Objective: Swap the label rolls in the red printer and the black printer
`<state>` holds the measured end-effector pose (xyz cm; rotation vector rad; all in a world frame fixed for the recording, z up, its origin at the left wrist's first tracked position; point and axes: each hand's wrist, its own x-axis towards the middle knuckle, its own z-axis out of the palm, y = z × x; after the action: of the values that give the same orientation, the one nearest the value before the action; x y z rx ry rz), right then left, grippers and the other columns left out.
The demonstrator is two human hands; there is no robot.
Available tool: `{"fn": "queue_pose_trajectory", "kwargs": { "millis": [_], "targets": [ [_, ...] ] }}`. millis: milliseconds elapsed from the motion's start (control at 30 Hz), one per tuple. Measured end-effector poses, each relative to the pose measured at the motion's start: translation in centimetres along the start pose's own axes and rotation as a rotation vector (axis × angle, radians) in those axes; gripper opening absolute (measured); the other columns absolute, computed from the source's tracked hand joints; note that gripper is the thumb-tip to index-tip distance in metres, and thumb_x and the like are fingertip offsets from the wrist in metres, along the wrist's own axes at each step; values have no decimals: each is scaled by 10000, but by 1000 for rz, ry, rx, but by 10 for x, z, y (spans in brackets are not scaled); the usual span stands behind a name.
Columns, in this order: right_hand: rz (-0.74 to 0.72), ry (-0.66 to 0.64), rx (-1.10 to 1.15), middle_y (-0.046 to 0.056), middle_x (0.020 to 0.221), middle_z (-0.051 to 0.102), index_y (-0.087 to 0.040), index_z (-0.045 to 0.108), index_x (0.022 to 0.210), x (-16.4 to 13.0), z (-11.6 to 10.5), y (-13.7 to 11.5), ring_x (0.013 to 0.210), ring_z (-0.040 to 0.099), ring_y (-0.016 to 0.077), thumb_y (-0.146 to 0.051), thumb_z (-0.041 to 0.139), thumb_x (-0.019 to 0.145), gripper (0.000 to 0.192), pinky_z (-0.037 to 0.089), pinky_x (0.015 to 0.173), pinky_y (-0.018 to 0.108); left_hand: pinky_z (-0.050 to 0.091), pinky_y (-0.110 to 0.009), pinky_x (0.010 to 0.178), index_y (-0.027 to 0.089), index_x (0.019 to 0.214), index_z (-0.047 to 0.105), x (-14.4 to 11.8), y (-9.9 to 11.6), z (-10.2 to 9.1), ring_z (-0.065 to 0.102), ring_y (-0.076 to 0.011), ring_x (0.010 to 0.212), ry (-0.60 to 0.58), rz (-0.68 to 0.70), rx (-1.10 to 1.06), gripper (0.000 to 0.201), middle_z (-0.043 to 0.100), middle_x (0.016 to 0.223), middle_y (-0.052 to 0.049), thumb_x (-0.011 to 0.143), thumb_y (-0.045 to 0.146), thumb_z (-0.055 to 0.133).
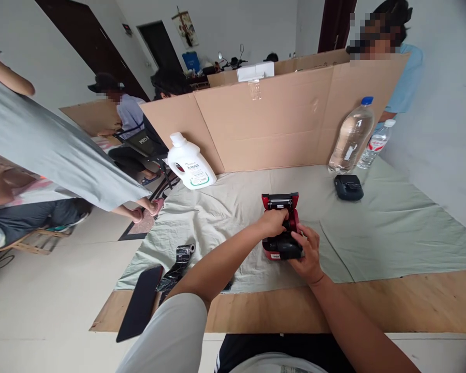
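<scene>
A small red and black device (pixel 280 201) with its lid flipped up stands on the pale green cloth (pixel 373 233) in front of me. My left hand (pixel 274 221) rests on top of the device, fingers curled into its open middle. My right hand (pixel 306 251) grips the device's black front part from the right and below. Both hands touch the device at once.
A black pouch (pixel 348 187) lies at the back right beside two clear water bottles (pixel 351 135). A white detergent jug (pixel 189 163) stands at the back left. A dark phone (pixel 140 303) and black crumpled wrap (pixel 176 267) lie near the left front edge. A cardboard wall (pixel 279 119) backs the table; people sit beyond.
</scene>
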<state>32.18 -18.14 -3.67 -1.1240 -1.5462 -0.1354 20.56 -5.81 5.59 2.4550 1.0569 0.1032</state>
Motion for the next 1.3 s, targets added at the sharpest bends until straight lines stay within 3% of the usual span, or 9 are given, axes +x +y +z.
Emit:
{"fn": "queue_pose_trajectory", "kwargs": {
  "millis": [133,300,433,500,567,700,900,1067,1300],
  "targets": [
    [-41,-24,-11,52,1186,598,-289,630,1090,1,-2,-3,1177,502,282,-286,599,777,315,444,973,526,487,-375,766,186,872,660,7,-2,11,663,-313,864,-13,-34,122,177,708,875,-104,697,159,678],
    [-42,-24,-35,57,1105,634,-261,630,1092,2,-3,-7,1135,529,270,-292,590,788,308,454,964,499,487,-310,764,203,781,698,-1,-5,9,663,-227,831,-5,48,79,78,719,841,-55,787,237,627],
    [-49,-27,-38,75,1080,631,-231,626,1074,3,-3,-9,1125,532,277,-339,621,796,298,459,959,490,491,-290,779,203,843,682,-22,-12,-5,637,-174,817,385,212,-209,187,697,866,-40,884,285,519],
    [-51,-36,-28,78,1067,628,-228,625,1072,3,-3,-10,1107,535,279,-386,637,793,322,456,957,492,485,-328,840,189,963,661,-27,-19,-11,617,-193,899,663,192,-302,280,673,923,-71,931,382,461],
    [-57,-40,-27,77,1053,625,-231,625,1073,3,-2,-10,1094,532,280,-423,634,795,337,451,954,496,438,-388,958,175,1161,594,-26,-27,-12,569,-226,1071,816,173,-348,421,634,1083,-112,956,479,388],
    [-65,-12,-62,83,1101,588,-245,616,1089,2,-4,-10,1120,498,287,-441,608,815,337,440,958,500,381,-424,1036,169,1394,392,-28,-39,9,529,-232,1161,764,212,-495,587,562,1223,-133,974,553,252],
    [1,51,-127,152,1340,441,-227,403,1356,5,-4,-10,1235,436,338,-603,514,835,652,404,1000,581,363,-471,1040,171,1328,451,-76,-32,60,508,-260,1205,775,264,-468,509,589,1176,-140,991,488,240],
    [29,-38,-93,131,1224,548,-210,355,1382,6,1,-7,1224,467,317,-572,556,832,688,435,998,552,296,-512,1091,178,1367,398,-88,-26,78,389,-281,1348,794,303,-357,484,490,1361,-170,982,460,317],
    [10,0,-212,106,1094,621,-195,459,1287,6,1,-6,1131,559,292,-517,640,794,615,471,956,495,333,-515,1042,166,1352,409,-77,-31,92,475,-291,1283,924,293,-268,482,568,1258,-167,963,444,346]
  ]
}}
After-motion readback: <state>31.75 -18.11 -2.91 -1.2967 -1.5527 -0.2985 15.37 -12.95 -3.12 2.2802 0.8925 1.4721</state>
